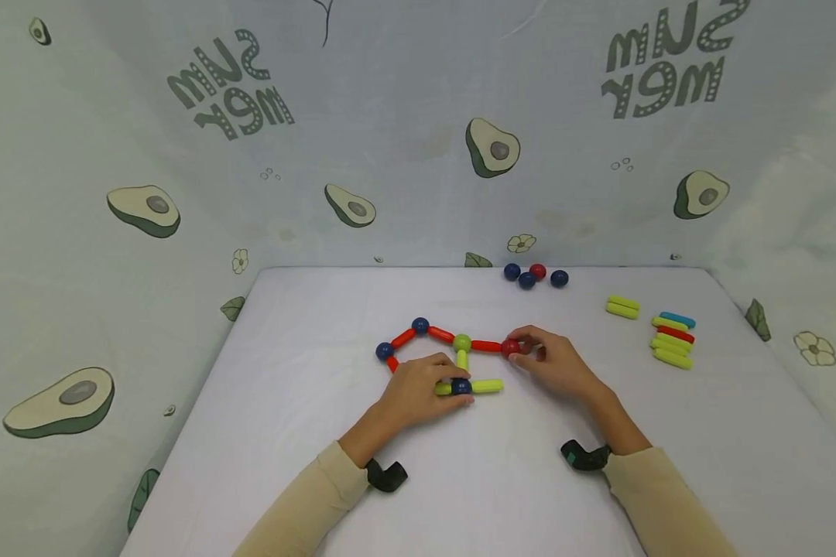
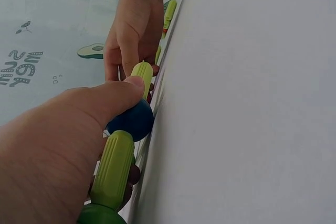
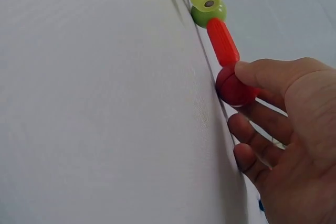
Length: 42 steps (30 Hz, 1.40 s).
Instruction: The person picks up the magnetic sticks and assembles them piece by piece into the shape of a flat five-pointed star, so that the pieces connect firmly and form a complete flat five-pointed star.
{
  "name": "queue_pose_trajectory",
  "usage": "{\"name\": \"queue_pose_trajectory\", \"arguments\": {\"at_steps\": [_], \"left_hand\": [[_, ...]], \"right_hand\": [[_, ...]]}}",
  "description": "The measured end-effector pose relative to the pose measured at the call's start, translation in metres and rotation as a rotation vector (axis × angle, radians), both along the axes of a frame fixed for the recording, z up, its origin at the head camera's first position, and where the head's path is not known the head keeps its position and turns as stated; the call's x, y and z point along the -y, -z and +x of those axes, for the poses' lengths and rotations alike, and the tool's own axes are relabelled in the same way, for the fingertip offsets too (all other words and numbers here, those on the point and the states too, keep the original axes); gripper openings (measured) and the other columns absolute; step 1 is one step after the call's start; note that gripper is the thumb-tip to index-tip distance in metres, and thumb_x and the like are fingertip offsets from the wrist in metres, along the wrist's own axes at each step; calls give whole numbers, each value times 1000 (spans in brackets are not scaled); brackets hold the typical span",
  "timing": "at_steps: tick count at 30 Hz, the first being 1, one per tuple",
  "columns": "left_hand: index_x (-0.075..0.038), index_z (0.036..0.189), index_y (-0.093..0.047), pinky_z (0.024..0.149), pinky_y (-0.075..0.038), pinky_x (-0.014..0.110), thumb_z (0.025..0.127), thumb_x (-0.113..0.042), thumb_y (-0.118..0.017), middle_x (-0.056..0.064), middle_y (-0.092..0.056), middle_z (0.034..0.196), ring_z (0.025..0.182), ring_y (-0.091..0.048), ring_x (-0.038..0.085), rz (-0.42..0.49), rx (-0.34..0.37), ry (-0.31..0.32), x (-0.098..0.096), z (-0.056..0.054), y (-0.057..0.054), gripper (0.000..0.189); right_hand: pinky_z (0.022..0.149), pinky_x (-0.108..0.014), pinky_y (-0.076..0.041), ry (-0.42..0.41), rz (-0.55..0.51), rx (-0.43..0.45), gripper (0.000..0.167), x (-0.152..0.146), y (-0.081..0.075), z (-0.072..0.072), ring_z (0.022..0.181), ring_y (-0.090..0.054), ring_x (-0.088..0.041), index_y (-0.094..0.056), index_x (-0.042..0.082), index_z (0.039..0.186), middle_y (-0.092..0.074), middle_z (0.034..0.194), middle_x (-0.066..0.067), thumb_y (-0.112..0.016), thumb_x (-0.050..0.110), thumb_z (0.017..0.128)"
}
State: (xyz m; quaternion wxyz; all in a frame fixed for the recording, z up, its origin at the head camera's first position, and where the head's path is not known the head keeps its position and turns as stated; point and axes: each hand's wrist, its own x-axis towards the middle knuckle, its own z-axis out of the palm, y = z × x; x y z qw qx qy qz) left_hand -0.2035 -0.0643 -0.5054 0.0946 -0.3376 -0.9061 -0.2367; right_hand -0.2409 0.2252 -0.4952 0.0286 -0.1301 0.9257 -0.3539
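On the table lies a joined figure of magnetic sticks and balls. Its upper left has two blue balls [image 1: 421, 326] linked by red sticks [image 1: 403, 338]. A light green ball [image 1: 462, 343] joins a red stick [image 1: 486, 346] and a yellow-green stick going down. My left hand [image 1: 418, 388] pinches a blue ball [image 2: 131, 121] between thumb and fingers; yellow-green sticks [image 1: 488, 385] stick out on both sides. With thumb and fingers, my right hand [image 1: 557, 362] holds a red ball [image 3: 233, 85] at the red stick's right end. My left hand hides the figure's lower left part.
Several loose balls [image 1: 526, 280], blue and red, lie at the table's back edge. Two yellow-green sticks [image 1: 622, 308] and a stack of yellow-green, red and blue sticks [image 1: 672, 343] lie at the right. A patterned cloth [image 1: 418, 155] hangs behind the white table [image 1: 306, 309].
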Motion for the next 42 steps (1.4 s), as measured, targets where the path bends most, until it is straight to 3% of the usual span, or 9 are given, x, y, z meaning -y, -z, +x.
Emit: {"name": "queue_pose_trajectory", "arguments": {"at_steps": [6, 11, 17, 21, 31, 42], "left_hand": [[-31, 115, -78, 81, -53, 21, 88, -60, -73, -10, -69, 110, 100, -63, 7, -65, -7, -27, -4, 3, -5, 40], [-29, 114, -77, 87, -54, 25, 89, -63, -71, -8, -67, 110, 107, -60, 11, -103, -18, -51, -20, 6, -11, 43], [-29, 111, -79, 72, -49, 18, 91, -55, -74, -7, -65, 107, 98, -56, 9, -138, 5, -78, -36, 9, -11, 33], [-27, 107, -79, 67, -45, 15, 92, -48, -75, -7, -66, 106, 94, -55, 8, -116, 15, -91, -39, 10, -9, 27], [-21, 110, -77, 73, -51, 17, 94, -46, -74, -5, -62, 105, 98, -57, 10, -80, -20, -134, -43, 6, -2, 30], [-20, 110, -78, 71, -51, 16, 93, -45, -75, -5, -62, 107, 94, -57, 10, -44, 25, -196, -47, 2, 1, 31]], "right_hand": [[80, -27, -46, -21, -11, 22, 44, 0, 1, 3, 98, -53, -23, -62, 17, 137, -65, 111, -7, -74, 19, 95], [83, -27, -45, -39, -43, 26, 44, -3, 3, 4, 102, -53, -25, -61, 16, 139, -65, 116, -9, -71, 16, 96], [81, -26, -44, -51, -78, 3, 39, -6, 5, 5, 100, -53, -23, -63, 15, 135, -65, 117, -8, -70, 15, 97], [80, -26, -44, -64, -102, -13, 37, -8, 7, 6, 98, -53, -23, -64, 14, 133, -65, 114, -8, -71, 15, 97], [87, -30, -45, -79, -109, -4, 35, -6, 10, 8, 104, -54, -22, -66, 17, 125, -66, 113, -4, -78, 22, 93], [93, -38, -45, -111, -119, -8, 34, -5, 10, 10, 106, -53, -22, -68, 19, 120, -65, 112, -2, -81, 27, 90]]}}
